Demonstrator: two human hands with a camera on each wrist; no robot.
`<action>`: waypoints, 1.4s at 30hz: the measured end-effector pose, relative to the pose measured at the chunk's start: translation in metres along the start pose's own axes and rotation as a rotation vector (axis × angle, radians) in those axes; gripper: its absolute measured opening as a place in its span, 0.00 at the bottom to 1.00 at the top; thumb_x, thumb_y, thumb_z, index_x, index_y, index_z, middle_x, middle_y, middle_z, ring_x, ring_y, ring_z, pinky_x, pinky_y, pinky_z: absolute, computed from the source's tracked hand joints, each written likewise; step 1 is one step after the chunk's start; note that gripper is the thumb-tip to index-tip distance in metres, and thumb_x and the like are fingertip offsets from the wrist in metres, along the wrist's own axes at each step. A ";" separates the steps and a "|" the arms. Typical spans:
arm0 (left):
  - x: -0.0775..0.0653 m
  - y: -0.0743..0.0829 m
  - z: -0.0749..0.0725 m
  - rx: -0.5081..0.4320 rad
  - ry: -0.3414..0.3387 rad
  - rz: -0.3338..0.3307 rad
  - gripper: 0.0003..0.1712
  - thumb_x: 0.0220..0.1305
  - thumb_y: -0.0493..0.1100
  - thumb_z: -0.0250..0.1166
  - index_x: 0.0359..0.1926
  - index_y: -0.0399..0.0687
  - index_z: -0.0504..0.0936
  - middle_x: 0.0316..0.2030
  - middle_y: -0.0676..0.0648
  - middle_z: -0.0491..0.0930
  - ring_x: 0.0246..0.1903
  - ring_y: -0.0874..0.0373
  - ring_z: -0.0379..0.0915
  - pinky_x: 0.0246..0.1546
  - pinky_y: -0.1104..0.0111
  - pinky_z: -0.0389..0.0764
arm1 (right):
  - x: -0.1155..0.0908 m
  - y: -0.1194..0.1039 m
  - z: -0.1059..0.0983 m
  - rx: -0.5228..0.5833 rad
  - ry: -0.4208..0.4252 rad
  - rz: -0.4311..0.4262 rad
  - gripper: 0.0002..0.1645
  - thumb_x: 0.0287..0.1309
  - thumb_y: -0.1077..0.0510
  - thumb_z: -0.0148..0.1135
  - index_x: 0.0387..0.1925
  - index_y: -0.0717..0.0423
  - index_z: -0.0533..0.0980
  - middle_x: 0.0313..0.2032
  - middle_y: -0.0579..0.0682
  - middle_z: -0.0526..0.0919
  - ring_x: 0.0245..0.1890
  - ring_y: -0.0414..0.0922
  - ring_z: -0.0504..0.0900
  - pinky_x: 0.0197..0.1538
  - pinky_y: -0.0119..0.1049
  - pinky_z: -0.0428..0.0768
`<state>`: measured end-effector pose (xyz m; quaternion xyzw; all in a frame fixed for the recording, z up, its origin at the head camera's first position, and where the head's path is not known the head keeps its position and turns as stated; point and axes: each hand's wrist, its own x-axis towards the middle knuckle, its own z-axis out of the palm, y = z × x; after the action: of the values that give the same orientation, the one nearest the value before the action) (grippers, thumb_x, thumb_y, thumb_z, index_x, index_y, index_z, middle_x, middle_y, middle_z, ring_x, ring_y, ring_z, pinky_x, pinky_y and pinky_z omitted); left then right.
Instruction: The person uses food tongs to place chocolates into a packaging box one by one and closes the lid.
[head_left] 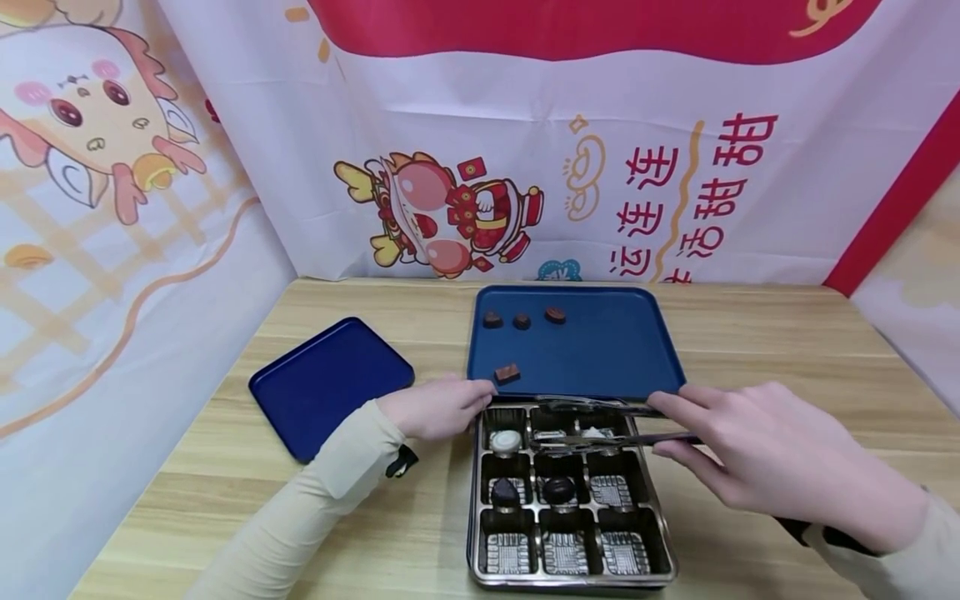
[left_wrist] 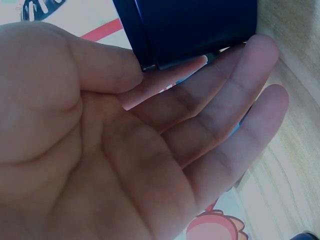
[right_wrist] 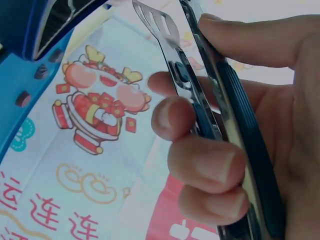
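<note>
A chocolate box [head_left: 576,508] with several compartments lies on the table. It holds a white chocolate [head_left: 506,442] at the back left and two dark chocolates, one pointed [head_left: 506,493] and one rounded [head_left: 558,490], in the middle row. My left hand [head_left: 438,407] holds the box's back left corner, the thumb [left_wrist: 107,70] against its side. My right hand [head_left: 772,450] grips metal tongs [right_wrist: 212,100] with dark handles. Their slotted tips reach over the back row, apart from each other; whether anything lies between them I cannot tell.
Behind the box is a blue tray [head_left: 607,346] with several brown chocolates [head_left: 507,373] near its left side. A smaller dark blue tray [head_left: 330,383] lies to the left on the wooden table [head_left: 405,508]. Printed cloth [head_left: 600,92] hangs around the table.
</note>
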<state>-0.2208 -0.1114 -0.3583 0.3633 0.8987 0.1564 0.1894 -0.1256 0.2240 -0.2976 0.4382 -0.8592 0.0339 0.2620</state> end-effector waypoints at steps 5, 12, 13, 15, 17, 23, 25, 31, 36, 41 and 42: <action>0.000 0.000 0.000 -0.003 -0.002 -0.009 0.12 0.77 0.42 0.42 0.44 0.49 0.73 0.22 0.53 0.70 0.20 0.61 0.66 0.26 0.70 0.71 | 0.000 0.008 0.004 -0.035 -0.011 0.046 0.26 0.62 0.37 0.52 0.42 0.54 0.79 0.27 0.41 0.77 0.11 0.29 0.61 0.12 0.28 0.60; -0.001 0.000 0.000 -0.019 -0.005 -0.017 0.13 0.77 0.42 0.42 0.46 0.47 0.74 0.22 0.53 0.69 0.19 0.61 0.66 0.25 0.70 0.71 | 0.001 0.023 0.010 -0.069 -0.039 0.100 0.25 0.55 0.38 0.59 0.41 0.55 0.79 0.31 0.45 0.80 0.12 0.31 0.66 0.13 0.30 0.64; -0.001 0.000 0.001 -0.020 -0.004 -0.015 0.13 0.77 0.42 0.42 0.46 0.47 0.74 0.22 0.53 0.69 0.19 0.61 0.66 0.25 0.70 0.71 | 0.001 0.025 0.011 -0.073 -0.044 0.109 0.25 0.54 0.39 0.60 0.41 0.55 0.79 0.32 0.45 0.81 0.12 0.32 0.67 0.13 0.31 0.65; -0.001 0.000 0.001 -0.023 -0.003 -0.013 0.13 0.77 0.42 0.42 0.47 0.46 0.74 0.22 0.52 0.69 0.19 0.61 0.66 0.25 0.70 0.71 | 0.001 0.028 0.013 -0.080 -0.050 0.124 0.25 0.53 0.39 0.61 0.41 0.55 0.79 0.31 0.45 0.81 0.13 0.33 0.69 0.14 0.32 0.66; -0.001 0.000 0.002 -0.023 -0.003 -0.011 0.13 0.77 0.42 0.42 0.46 0.46 0.74 0.22 0.52 0.69 0.19 0.61 0.66 0.25 0.70 0.71 | 0.001 0.031 0.015 -0.080 -0.051 0.142 0.26 0.53 0.38 0.62 0.42 0.55 0.79 0.31 0.46 0.81 0.13 0.34 0.70 0.13 0.32 0.65; -0.002 -0.001 0.001 -0.004 -0.002 -0.014 0.13 0.78 0.42 0.41 0.45 0.49 0.73 0.23 0.53 0.69 0.22 0.61 0.66 0.29 0.69 0.71 | 0.004 0.041 0.027 -0.065 -0.049 0.187 0.29 0.52 0.36 0.64 0.44 0.53 0.78 0.30 0.47 0.82 0.16 0.39 0.75 0.14 0.36 0.66; -0.002 -0.001 0.001 -0.008 0.001 -0.006 0.12 0.77 0.42 0.41 0.44 0.49 0.73 0.23 0.53 0.68 0.22 0.61 0.66 0.29 0.69 0.71 | 0.006 0.046 0.032 -0.058 -0.066 0.190 0.29 0.53 0.36 0.63 0.45 0.55 0.78 0.29 0.48 0.82 0.15 0.39 0.74 0.14 0.37 0.67; -0.002 -0.001 0.000 -0.012 0.006 -0.006 0.12 0.77 0.42 0.42 0.45 0.48 0.73 0.22 0.53 0.68 0.21 0.61 0.66 0.28 0.69 0.71 | 0.025 0.069 0.049 -0.044 -0.126 0.135 0.24 0.56 0.45 0.65 0.43 0.61 0.76 0.27 0.47 0.77 0.15 0.37 0.70 0.17 0.34 0.69; -0.003 -0.003 0.000 0.007 0.012 -0.010 0.12 0.77 0.42 0.42 0.44 0.49 0.73 0.22 0.53 0.68 0.22 0.61 0.66 0.28 0.69 0.71 | 0.052 0.086 0.063 -0.098 -0.182 0.032 0.19 0.61 0.50 0.62 0.45 0.62 0.74 0.33 0.50 0.74 0.24 0.43 0.74 0.25 0.37 0.73; -0.002 -0.003 0.000 0.010 0.009 0.005 0.12 0.77 0.42 0.42 0.45 0.49 0.73 0.22 0.53 0.69 0.22 0.61 0.66 0.28 0.69 0.71 | 0.074 0.089 0.081 -0.115 -0.277 -0.050 0.14 0.64 0.49 0.59 0.34 0.55 0.70 0.26 0.44 0.69 0.21 0.41 0.71 0.22 0.34 0.69; -0.001 -0.003 0.000 0.009 0.007 0.006 0.12 0.77 0.42 0.42 0.46 0.49 0.73 0.23 0.53 0.69 0.22 0.61 0.66 0.29 0.69 0.71 | 0.078 0.088 0.084 -0.101 -0.306 -0.055 0.14 0.64 0.49 0.59 0.33 0.54 0.69 0.24 0.43 0.68 0.20 0.40 0.70 0.21 0.33 0.68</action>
<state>-0.2219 -0.1141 -0.3593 0.3664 0.8989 0.1542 0.1842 -0.2663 0.1968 -0.3176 0.4479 -0.8773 -0.0836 0.1507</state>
